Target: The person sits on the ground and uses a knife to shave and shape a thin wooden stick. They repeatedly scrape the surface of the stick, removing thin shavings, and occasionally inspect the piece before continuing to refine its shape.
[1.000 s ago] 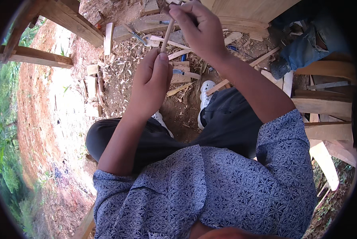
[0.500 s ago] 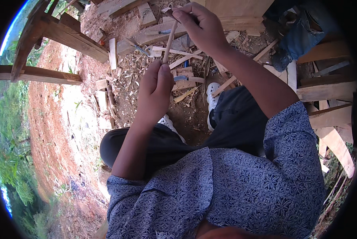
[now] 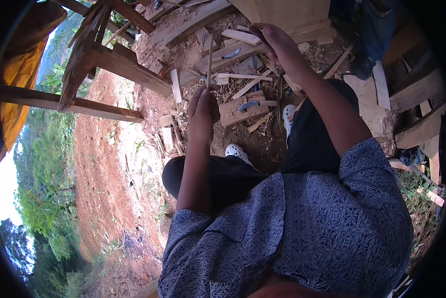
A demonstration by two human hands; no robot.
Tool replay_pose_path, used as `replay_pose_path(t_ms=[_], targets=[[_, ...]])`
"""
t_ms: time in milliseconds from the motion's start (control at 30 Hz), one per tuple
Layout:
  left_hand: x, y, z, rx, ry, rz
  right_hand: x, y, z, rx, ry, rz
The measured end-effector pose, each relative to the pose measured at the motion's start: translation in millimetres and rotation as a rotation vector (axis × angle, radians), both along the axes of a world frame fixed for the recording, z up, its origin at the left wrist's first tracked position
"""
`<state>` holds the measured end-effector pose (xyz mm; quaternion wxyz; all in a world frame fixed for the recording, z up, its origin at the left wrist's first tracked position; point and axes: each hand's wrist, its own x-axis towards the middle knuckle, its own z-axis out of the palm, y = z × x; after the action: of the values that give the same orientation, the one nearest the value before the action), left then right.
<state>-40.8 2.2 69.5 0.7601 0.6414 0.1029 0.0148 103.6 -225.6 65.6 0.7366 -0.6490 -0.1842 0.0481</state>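
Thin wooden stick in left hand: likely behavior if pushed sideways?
The thin wooden stick is probably fairly stiff: it projects straight from the left hand without visible sag. It's likely light, being so slender. A hard push might pivot it in the grip, since only that one hand holds it.

Harsh glare across left ground (image 3: 144,174), dim shirt (image 3: 332,223), curved fisheye edges.

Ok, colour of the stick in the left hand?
The stick is pale tan, best in head view.
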Motion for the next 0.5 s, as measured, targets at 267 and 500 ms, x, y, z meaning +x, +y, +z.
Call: replay_pose_path(t_ms=[267, 500], targets=[[-41.2, -36.4, -3.8, -0.567, 0.007, -0.258, -53.5, -0.3, -19.3, 0.045, 0.117, 0.186], [-68.6, -64.9, 11.8, -0.339, 0.041, -0.293, -85.7, 0.5, -13.4, 0.064, 0.057, 0.335]])
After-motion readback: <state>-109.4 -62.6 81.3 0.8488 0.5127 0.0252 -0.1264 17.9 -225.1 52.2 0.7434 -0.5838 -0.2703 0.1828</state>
